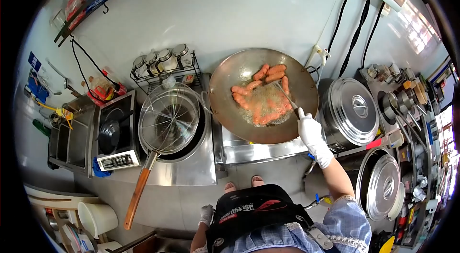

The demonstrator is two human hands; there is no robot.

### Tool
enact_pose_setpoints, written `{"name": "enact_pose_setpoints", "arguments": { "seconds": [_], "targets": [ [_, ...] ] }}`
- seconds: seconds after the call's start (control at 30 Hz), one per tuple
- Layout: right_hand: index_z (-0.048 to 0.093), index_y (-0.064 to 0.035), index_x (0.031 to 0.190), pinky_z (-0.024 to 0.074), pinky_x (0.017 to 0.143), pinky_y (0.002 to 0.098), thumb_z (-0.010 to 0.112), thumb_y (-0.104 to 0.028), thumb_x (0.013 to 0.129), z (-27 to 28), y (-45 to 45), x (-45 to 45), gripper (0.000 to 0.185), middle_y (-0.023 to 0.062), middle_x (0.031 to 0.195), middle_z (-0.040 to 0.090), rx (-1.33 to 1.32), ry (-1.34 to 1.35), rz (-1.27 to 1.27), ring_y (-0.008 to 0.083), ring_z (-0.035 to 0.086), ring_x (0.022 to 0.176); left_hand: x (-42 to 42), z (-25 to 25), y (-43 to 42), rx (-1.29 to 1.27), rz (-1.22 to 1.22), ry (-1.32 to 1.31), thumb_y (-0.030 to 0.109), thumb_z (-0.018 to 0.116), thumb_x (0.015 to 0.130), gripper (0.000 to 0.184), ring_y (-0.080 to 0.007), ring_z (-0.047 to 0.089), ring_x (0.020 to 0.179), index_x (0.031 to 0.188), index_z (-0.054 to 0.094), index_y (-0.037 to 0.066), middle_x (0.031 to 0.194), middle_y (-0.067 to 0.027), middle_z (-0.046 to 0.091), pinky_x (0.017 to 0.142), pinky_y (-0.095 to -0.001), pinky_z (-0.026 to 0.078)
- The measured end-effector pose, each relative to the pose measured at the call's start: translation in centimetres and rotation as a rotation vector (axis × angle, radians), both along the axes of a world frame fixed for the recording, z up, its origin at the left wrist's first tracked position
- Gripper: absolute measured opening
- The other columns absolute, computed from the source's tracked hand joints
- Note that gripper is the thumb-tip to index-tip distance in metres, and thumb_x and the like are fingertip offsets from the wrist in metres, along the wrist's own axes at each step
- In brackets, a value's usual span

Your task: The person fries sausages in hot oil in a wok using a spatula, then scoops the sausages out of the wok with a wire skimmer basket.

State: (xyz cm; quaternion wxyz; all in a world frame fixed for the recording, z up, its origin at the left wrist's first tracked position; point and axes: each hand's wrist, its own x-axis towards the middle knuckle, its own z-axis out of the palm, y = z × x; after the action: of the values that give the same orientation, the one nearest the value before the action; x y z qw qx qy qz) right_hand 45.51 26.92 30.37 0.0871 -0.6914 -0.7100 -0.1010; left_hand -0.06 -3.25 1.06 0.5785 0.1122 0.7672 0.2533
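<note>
My right hand (312,139), in a white glove, is closed around the handle of a long metal cooking utensil (287,96). The utensil slants down into a large wok (225,80), and its working end is hard to make out among the food. Pinkish sausages (275,77) lie in a ring inside the wok. Bubbling oil (268,102) fills the middle, with more sausages partly under the foam. Low beside the dark apron, my left hand (207,214) hangs away from the stove, also gloved. Its fingers are too small and partly hidden to read.
Left of the wok, a wire strainer (165,119) with a wooden handle (138,198) rests over a pot, its handle jutting past the counter edge. A rack of jars (165,61) stands behind. To the right is a lidded pot (352,109); an induction cooker (115,123) sits farther left.
</note>
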Motion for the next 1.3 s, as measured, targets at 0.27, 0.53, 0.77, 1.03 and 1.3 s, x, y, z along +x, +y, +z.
{"name": "enact_pose_setpoints", "arguments": {
  "seconds": [0.27,0.53,0.77,1.03,1.3],
  "targets": [
    [0.057,-0.0104,0.125,0.0499,0.055,0.0390,0.058,-0.017,0.082,3.7,-6.4,2.4,0.043,0.0157,0.075,0.059,-0.063,0.035,0.016,0.0292,0.063,0.061,0.7,0.8,1.8,0.045,-0.002,-0.023,0.016,0.052,0.084,0.022,-0.0207,0.055,0.053,0.089,0.060,-0.004,0.068,-0.0135,0.062,0.050,-0.0318,0.044],
    [0.057,-0.0104,0.125,0.0494,0.070,0.0408,0.064,-0.019,0.080,9.1,-10.2,3.7,0.046,0.0158,0.088,0.062,-0.122,0.327,-0.070,0.0336,0.063,0.079,0.1,0.0,2.2,0.045,-0.041,-0.030,0.020,0.053,0.084,0.027,-0.0240,0.057,0.057,0.094,0.059,-0.004,0.073,-0.0162,0.063,0.053,-0.0342,0.046],
    [0.060,-0.0099,0.121,0.0496,0.070,0.0395,0.066,-0.016,0.078,12.6,-12.8,4.3,0.044,0.0166,0.088,0.064,-0.114,0.299,-0.129,0.0334,0.063,0.079,-0.1,0.0,1.5,-0.039,0.050,-0.035,0.017,0.053,0.084,0.020,-0.0196,0.055,0.052,0.088,0.060,-0.002,0.065,-0.0123,0.061,0.048,-0.0310,0.043],
    [0.063,-0.0089,0.117,0.0502,0.069,0.0391,0.067,-0.015,0.075,14.9,-14.3,3.9,0.043,0.0181,0.090,0.065,-0.152,0.266,-0.089,0.0342,0.063,0.077,0.1,0.0,2.4,0.003,0.023,-0.023,0.016,0.054,0.085,0.019,-0.0199,0.056,0.053,0.085,0.059,-0.002,0.065,-0.0125,0.060,0.048,-0.0315,0.044],
    [0.063,-0.0098,0.115,0.0501,0.065,0.0392,0.067,-0.016,0.075,14.3,-14.5,3.8,0.041,0.0155,0.088,0.065,-0.140,0.236,0.000,0.0329,0.063,0.073,-0.2,-1.0,2.6,0.014,-0.051,0.000,0.022,0.051,0.086,0.028,-0.0228,0.057,0.057,0.092,0.061,-0.003,0.072,-0.0139,0.063,0.052,-0.0348,0.046]
  ]
}}
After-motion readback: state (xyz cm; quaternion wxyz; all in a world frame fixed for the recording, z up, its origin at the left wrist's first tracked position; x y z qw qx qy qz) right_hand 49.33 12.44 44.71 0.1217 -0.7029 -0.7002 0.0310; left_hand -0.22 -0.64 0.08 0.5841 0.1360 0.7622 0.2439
